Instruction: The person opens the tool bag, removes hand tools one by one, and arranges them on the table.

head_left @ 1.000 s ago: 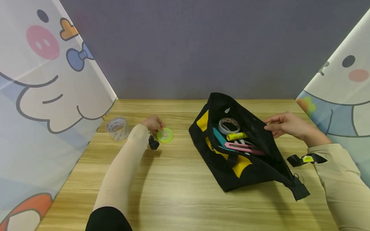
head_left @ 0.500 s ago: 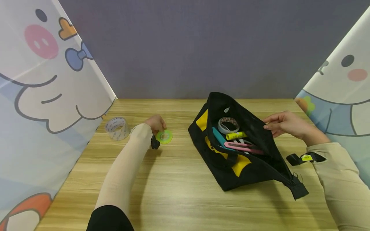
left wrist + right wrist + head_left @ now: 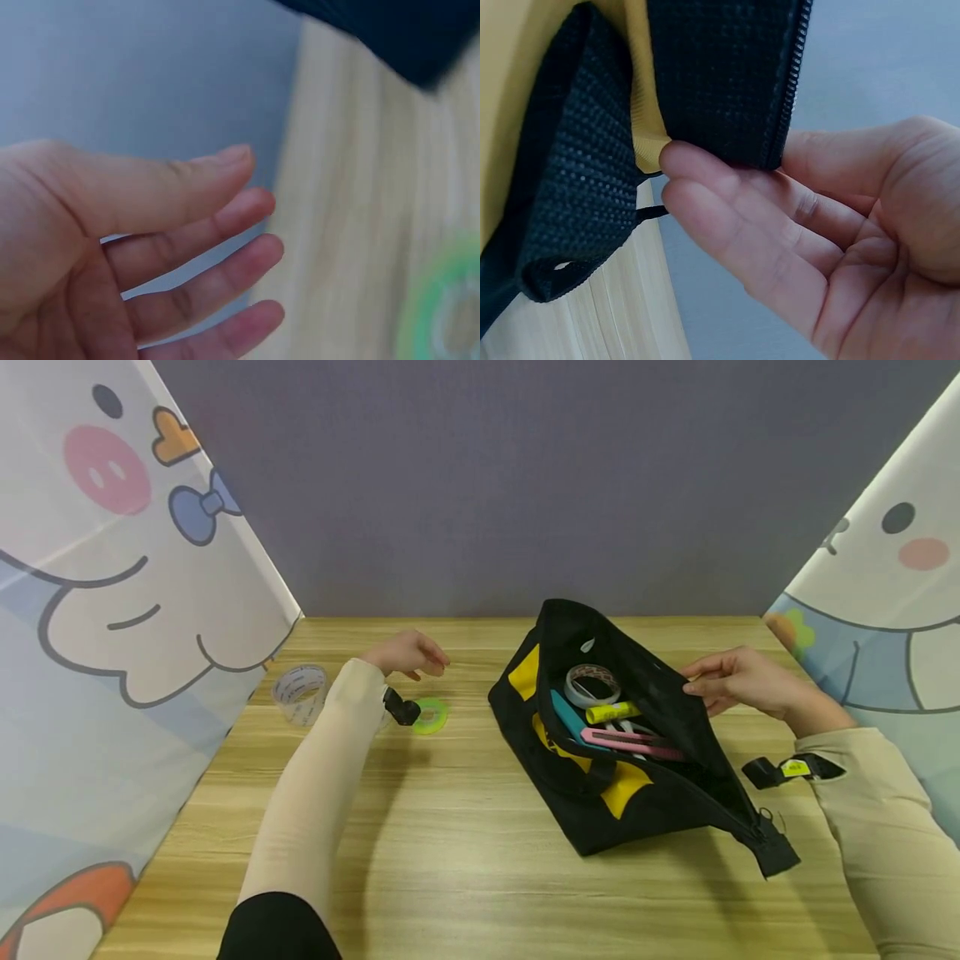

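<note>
My left hand (image 3: 412, 654) is over the far left of the table, its fingers loosely extended and holding nothing. In the left wrist view, the thumb and fingers (image 3: 255, 255) are apart with nothing between them. A green roll of tape (image 3: 432, 717) lies flat on the table just nearer than that hand, partly covered by the wrist camera. My right hand (image 3: 738, 681) pinches the zippered edge of a black and yellow pouch (image 3: 540, 777), holding its mouth wide. The right wrist view shows the thumb on one side of the black fabric (image 3: 720, 82) and the fingertips on the other.
Inside the pouch are a white tape roll (image 3: 577, 695), a yellow tube (image 3: 611, 713), a pink utility knife (image 3: 633, 743) and a teal item (image 3: 570, 718). A clear tape roll (image 3: 288, 706) stands left of the left forearm. A grey panel (image 3: 480, 485) backs the table.
My left hand has lifted off the green tape roll and moved slightly away from me, its fingers loosening. The tape stays on the table. My right hand keeps its hold on the pouch.
</note>
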Tool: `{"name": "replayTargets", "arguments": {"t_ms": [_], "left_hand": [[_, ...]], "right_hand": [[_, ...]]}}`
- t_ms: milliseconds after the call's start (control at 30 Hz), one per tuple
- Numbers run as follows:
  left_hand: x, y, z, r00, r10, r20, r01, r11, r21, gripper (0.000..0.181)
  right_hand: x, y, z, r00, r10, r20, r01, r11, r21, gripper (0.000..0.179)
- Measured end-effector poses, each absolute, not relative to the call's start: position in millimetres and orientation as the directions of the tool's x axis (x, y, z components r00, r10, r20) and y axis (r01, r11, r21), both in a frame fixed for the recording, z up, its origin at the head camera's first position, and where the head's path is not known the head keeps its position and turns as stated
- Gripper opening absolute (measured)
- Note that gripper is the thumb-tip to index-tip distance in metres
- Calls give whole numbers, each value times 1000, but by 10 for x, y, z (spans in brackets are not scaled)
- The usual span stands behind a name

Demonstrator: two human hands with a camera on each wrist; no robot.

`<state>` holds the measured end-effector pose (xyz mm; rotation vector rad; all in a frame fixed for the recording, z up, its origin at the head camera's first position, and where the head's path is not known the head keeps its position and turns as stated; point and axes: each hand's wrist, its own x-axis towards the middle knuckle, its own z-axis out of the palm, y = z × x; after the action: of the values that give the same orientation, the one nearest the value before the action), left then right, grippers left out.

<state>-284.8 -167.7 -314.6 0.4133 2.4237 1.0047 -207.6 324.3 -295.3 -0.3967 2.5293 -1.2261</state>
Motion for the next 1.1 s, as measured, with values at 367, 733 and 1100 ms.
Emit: {"name": "replayTargets", "arguments": {"t_ms": [367,733,1100], "left_hand": [[-2768,-1137,-2558,-802,567,-190,75,411,909,31],[-2748,-592,-2259,-750,651,-114,22,197,980,35],[-2787,219,-2361,-782,607,-141,-181,-5,983,38]], "right_hand": [[-2054,3235,-2945,-916,-374,-147,-120,604,-788,38],[-2049,3211,-2928,-913,-380,-148,-124,603,-788,38],[-2043,3203,-2922,-914,-377,-147,-121,601,-790,39]]}}
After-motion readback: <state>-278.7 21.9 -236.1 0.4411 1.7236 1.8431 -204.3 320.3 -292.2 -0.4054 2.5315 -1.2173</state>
